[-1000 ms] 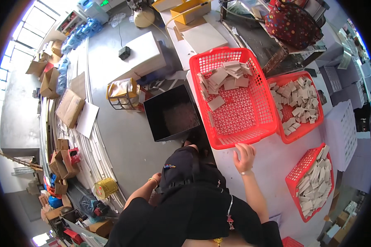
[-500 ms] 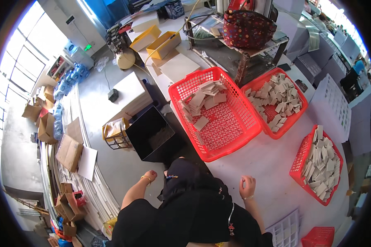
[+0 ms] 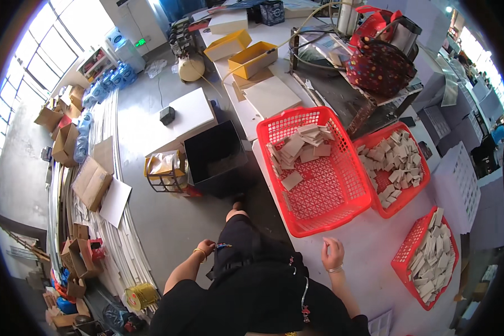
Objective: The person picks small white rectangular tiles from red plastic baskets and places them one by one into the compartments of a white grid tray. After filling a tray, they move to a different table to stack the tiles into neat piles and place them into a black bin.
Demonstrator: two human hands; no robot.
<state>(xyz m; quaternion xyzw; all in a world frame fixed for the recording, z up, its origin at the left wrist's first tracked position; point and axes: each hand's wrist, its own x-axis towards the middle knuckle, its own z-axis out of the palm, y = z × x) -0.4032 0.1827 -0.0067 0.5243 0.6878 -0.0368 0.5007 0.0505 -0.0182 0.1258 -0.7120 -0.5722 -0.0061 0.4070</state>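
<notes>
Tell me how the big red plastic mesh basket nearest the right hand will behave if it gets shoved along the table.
The big red plastic mesh basket would probably slide rather than tip: it sits low and wide on the smooth white table. It looks light, being only partly filled with flat beige pieces. Those pieces lie loose at its far end, so they would likely shift.

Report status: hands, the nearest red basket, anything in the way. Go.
Right hand empty, on the white table. Left hand at the hip, holding nothing visible. Big red basket part full of flat pieces, untouched. Nothing between.
</notes>
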